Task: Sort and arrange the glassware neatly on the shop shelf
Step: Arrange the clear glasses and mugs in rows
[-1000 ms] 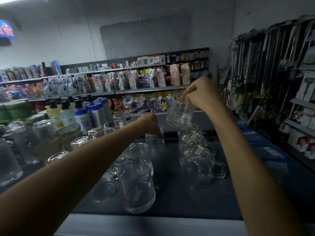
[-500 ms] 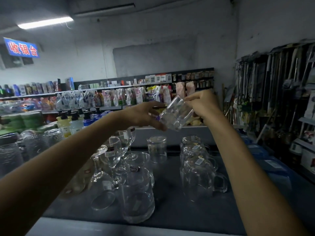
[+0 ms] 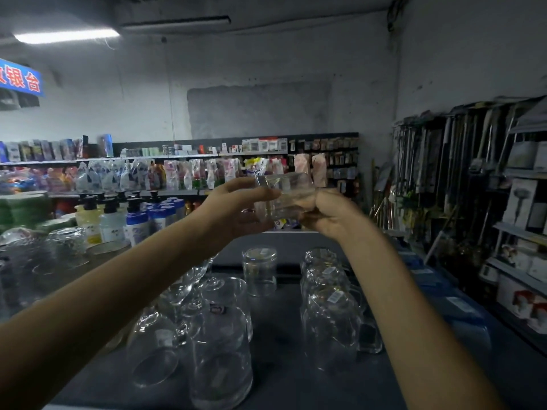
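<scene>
A clear glass tumbler [image 3: 285,195] is held up at chest height, lying sideways between both hands. My left hand [image 3: 233,207] curls around its left end. My right hand [image 3: 328,213] grips its right end from below. Beneath them, on the dark shelf top [image 3: 284,335], stand more glasses: a column of handled mugs [image 3: 331,306] on the right, one upturned tumbler [image 3: 260,273] at the back, large upturned tumblers [image 3: 220,359] in front, and stemmed glasses [image 3: 180,291] to their left.
Textured glass jars [image 3: 53,255] and pump bottles [image 3: 112,220] crowd the left side. Packed shop shelves [image 3: 192,176] run across the back. A rack of long-handled tools [image 3: 444,179] and boxed goods [image 3: 521,202] fills the right wall.
The tumbler went from hanging upright in my right hand to lying sideways. My left hand rose from the shelf glasses and took its other end. The camera tilted upward.
</scene>
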Motion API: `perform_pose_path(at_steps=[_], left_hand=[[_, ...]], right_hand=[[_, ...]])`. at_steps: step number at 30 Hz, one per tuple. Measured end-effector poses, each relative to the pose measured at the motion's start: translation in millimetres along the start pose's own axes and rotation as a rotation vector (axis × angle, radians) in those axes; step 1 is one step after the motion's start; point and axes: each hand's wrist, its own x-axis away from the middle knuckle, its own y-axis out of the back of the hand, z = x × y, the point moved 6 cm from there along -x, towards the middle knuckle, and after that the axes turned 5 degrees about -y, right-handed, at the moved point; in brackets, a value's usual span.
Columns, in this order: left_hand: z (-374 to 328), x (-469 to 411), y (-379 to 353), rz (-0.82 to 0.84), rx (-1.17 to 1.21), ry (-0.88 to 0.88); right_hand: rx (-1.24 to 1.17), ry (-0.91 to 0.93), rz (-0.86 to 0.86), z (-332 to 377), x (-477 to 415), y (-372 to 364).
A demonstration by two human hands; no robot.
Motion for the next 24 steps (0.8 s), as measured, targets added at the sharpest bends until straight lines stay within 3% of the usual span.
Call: perform_pose_path(at_steps=[11,16,18,24], left_hand=[[-39,9,4,-0.031,-0.381,0.082],[-52,-4,4,0.075,-0.679,0.091],[-48,-9,3,0.103,-0.814,0.118],[-21,-25,1,0.176,-1.148,0.233]], right_hand=[[0.129,0.000,0.215,6,13,-9],[0.483,0.086,0.028,4,6,2],[0.494,0.107,-0.004,3,4,5],[0.498,0.023,0.155,-8,8,-10]])
